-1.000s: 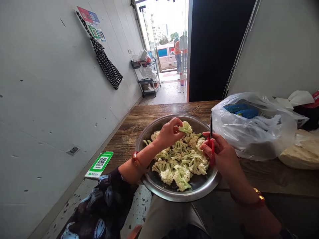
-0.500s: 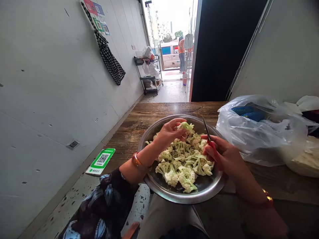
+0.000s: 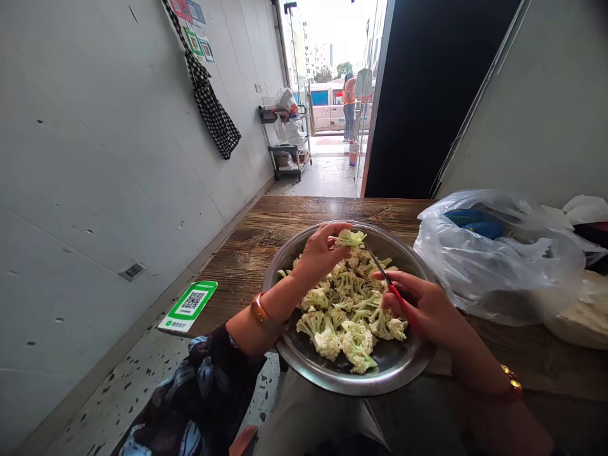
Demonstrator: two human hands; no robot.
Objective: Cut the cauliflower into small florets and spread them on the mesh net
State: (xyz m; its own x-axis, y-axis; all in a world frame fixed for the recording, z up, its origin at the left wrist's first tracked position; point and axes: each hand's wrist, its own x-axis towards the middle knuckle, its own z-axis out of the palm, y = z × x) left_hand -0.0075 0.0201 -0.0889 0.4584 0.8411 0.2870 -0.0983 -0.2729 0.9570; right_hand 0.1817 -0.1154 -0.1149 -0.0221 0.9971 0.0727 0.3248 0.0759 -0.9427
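Between the thumb and fingers of my left hand (image 3: 323,252) is a small cauliflower floret (image 3: 351,238), held above the far part of a round metal bowl (image 3: 349,384). My right hand (image 3: 420,305) is closed round the red handles of a pair of scissors (image 3: 395,292). Their dark blades point up and left, with the tips close beside the floret; whether they touch it I cannot tell. Cut cauliflower pieces (image 3: 357,345) fill much of the bowl below both hands.
The bowl rests at the near edge of a wooden table (image 3: 247,244). A clear plastic bag (image 3: 494,266) with blue items stands at right. A green QR-code card (image 3: 190,307) lies at left. Beyond are a cart (image 3: 287,142), a doorway and a person (image 3: 349,104) outside.
The scissors have tilted left, and their tips have moved from apart to right beside the floret. My left hand has turned the floret slightly. The view has shifted a little.
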